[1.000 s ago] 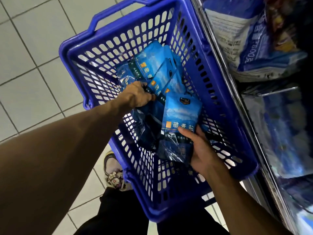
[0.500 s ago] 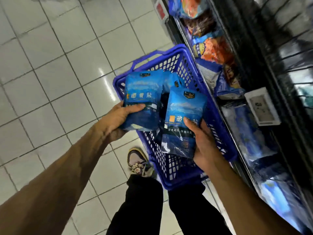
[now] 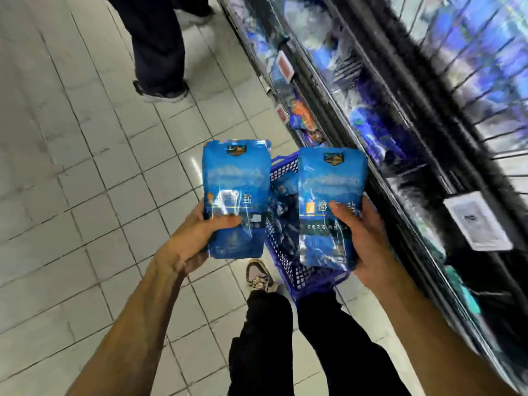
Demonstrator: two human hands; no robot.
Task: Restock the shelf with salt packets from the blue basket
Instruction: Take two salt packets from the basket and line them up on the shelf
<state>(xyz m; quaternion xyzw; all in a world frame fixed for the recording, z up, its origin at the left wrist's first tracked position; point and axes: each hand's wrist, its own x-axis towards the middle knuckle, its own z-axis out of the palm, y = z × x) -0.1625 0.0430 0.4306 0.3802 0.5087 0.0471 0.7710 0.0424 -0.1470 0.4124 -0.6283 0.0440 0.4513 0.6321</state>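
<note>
Here, two blue salt packets are held upright, side by side and apart, above the blue basket point(image 3: 283, 170). The left salt packet point(image 3: 235, 195) sits in the left hand point(image 3: 197, 238), whose thumb lies across the lower front of the pack while the other fingers curl behind it out of sight; a second packet edge seems to peek out behind its top right corner, though blur makes that uncertain. The right salt packet point(image 3: 328, 201) is gripped by the right hand point(image 3: 368, 244), thumb pressed over the printed characters on the front and the fingers wrapped round the right edge and back. Between and below the two packs the basket shows its perforated wall and rim, with more dark and blue packets point(image 3: 281, 221) lying inside it. The basket stands on the tiled floor point(image 3: 71, 167) just beside the shelf point(image 3: 400, 138), which runs along the right and is heavily blurred, with blue goods and white price tags point(image 3: 477, 221) on its rails. The person's dark trousers point(image 3: 285, 344) and one shoe point(image 3: 258, 277) show beneath the basket. Farther up the aisle stands another person's leg point(image 3: 154, 44) in dark trousers and a dark shoe.
</note>
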